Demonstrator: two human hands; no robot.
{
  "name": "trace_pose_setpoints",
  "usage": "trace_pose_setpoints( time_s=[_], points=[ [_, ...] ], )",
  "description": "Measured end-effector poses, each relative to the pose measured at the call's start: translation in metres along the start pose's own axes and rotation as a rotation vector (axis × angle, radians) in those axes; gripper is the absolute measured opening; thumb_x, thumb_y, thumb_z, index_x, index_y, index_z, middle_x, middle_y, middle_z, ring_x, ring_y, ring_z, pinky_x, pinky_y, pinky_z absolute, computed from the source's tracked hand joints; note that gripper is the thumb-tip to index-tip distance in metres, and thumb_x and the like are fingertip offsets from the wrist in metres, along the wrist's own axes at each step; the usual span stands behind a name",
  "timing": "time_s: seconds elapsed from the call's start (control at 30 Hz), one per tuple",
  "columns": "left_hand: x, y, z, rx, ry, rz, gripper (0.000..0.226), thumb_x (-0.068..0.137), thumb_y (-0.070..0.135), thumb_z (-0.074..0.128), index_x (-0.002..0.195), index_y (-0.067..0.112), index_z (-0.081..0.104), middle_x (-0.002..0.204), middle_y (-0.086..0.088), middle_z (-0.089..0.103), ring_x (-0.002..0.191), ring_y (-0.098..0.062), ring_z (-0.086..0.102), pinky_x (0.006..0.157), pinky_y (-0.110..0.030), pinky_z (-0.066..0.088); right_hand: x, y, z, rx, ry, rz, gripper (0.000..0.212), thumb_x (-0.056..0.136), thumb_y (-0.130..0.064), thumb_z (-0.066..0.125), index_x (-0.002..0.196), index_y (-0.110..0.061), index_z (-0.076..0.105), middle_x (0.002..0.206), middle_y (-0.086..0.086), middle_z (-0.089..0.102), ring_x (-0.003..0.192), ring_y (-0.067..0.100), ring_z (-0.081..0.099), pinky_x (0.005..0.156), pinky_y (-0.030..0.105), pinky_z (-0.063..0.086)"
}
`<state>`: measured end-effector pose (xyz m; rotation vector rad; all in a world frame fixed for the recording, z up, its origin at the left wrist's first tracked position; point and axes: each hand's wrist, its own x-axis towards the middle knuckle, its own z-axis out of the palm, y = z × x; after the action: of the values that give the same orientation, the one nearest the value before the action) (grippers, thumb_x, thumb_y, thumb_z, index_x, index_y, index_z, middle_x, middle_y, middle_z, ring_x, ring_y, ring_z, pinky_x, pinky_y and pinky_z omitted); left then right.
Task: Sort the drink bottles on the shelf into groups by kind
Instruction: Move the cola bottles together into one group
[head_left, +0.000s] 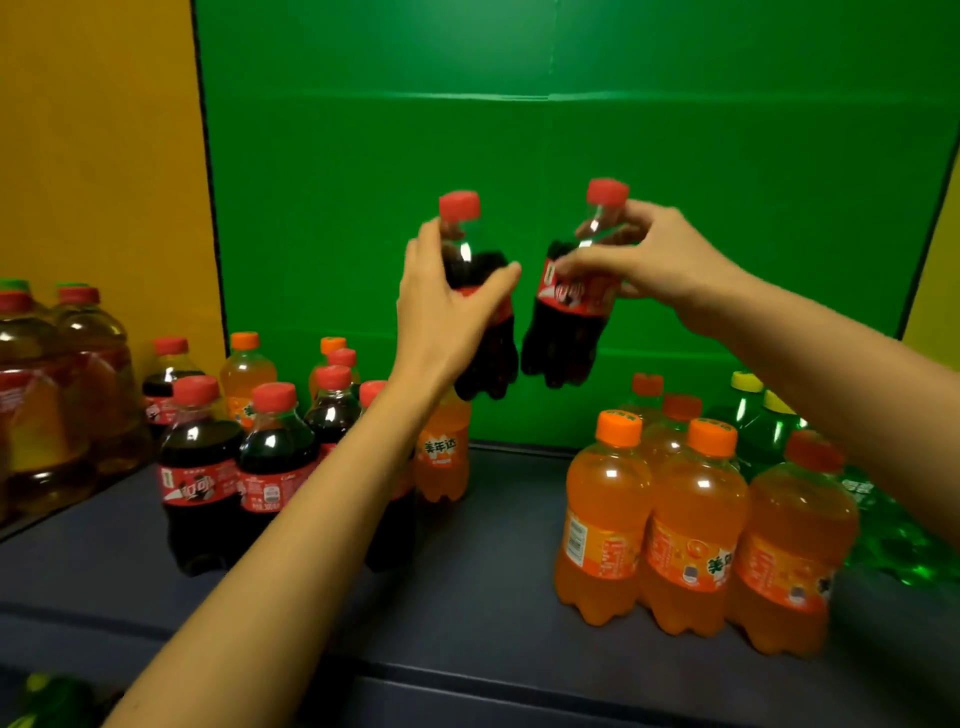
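My left hand (447, 306) grips a red-capped cola bottle (491, 358) around its middle, lifted above the shelf. My right hand (639, 254) holds a second cola bottle (563, 332) by its shoulder, tilted, beside the first. Both hang in front of the green back panel. On the dark shelf (498, 561), a cola group (200, 467) stands at the left with a few orange soda bottles (247, 374) mixed in. An orange soda group (691, 514) stands at the right, with green bottles (769, 415) behind it.
Large bottles of amber liquid (47, 395) stand at the far left against the yellow wall. One orange soda bottle (444, 457) stands under my left hand. Another green bottle (47, 701) shows at the bottom left corner, below the shelf edge.
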<state>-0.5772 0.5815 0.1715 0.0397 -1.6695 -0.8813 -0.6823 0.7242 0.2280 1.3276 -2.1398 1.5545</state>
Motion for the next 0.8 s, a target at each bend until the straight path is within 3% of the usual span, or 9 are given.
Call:
trace_pose_setpoints(
  time_s=[0.07, 0.17, 0.3, 0.37, 0.6, 0.8],
  points=[
    [0.009, 0.014, -0.018, -0.019, 0.043, 0.038, 0.046, 0.063, 0.047, 0.064, 0.096, 0.019, 0.046, 0.091, -0.011, 0.055, 0.081, -0.018, 0.052, 0.081, -0.041, 0.047, -0.004, -0.020, 0.002, 0.137, 0.039, -0.057, 0.033, 0.071, -0.020, 0.076, 0.096, -0.024, 0.057, 0.088, -0.004, 0.062, 0.073, 0.004, 0.060, 0.058, 0.013, 0.048],
    [0.018, 0.033, -0.054, -0.038, 0.075, 0.076, 0.034, 0.068, 0.035, 0.069, 0.088, 0.022, 0.045, 0.082, 0.005, 0.058, 0.079, -0.012, 0.057, 0.083, -0.039, 0.052, -0.012, -0.048, 0.012, 0.312, 0.074, -0.133, 0.025, 0.072, -0.019, 0.073, 0.090, -0.024, 0.057, 0.086, -0.007, 0.064, 0.076, 0.006, 0.064, 0.074, 0.025, 0.055],
    [0.022, 0.043, -0.110, 0.002, 0.068, 0.113, 0.027, 0.070, 0.031, 0.069, 0.083, 0.029, 0.046, 0.083, 0.012, 0.056, 0.078, -0.005, 0.057, 0.083, -0.033, 0.055, -0.029, -0.077, 0.040, 0.465, 0.074, -0.219, 0.020, 0.069, -0.023, 0.066, 0.087, -0.021, 0.057, 0.079, -0.010, 0.061, 0.072, 0.004, 0.062, 0.071, 0.023, 0.051],
    [0.019, 0.041, -0.140, 0.014, 0.052, 0.108, 0.026, 0.071, 0.029, 0.068, 0.085, 0.026, 0.046, 0.083, 0.010, 0.054, 0.075, -0.003, 0.055, 0.079, -0.031, 0.054, -0.040, -0.090, 0.061, 0.512, 0.060, -0.236, 0.019, 0.070, -0.021, 0.064, 0.086, -0.019, 0.056, 0.077, -0.009, 0.059, 0.068, 0.004, 0.059, 0.067, 0.020, 0.049],
    [0.000, 0.005, -0.231, 0.072, -0.005, 0.009, 0.032, 0.069, 0.031, 0.068, 0.091, 0.017, 0.050, 0.087, 0.001, 0.057, 0.081, -0.013, 0.056, 0.081, -0.045, 0.052, -0.075, -0.119, 0.163, 0.492, 0.040, -0.248, 0.022, 0.066, -0.023, 0.065, 0.086, -0.018, 0.058, 0.071, -0.010, 0.060, 0.065, 0.000, 0.057, 0.063, 0.015, 0.047],
    [-0.018, -0.052, -0.282, 0.067, -0.060, -0.085, 0.047, 0.066, 0.033, 0.072, 0.095, 0.005, 0.048, 0.097, -0.019, 0.059, 0.092, -0.036, 0.059, 0.084, -0.053, 0.052, -0.094, -0.124, 0.255, 0.418, 0.046, -0.156, 0.025, 0.064, -0.030, 0.069, 0.082, -0.019, 0.056, 0.078, 0.000, 0.064, 0.071, 0.010, 0.058, 0.072, 0.034, 0.051]
  ],
)
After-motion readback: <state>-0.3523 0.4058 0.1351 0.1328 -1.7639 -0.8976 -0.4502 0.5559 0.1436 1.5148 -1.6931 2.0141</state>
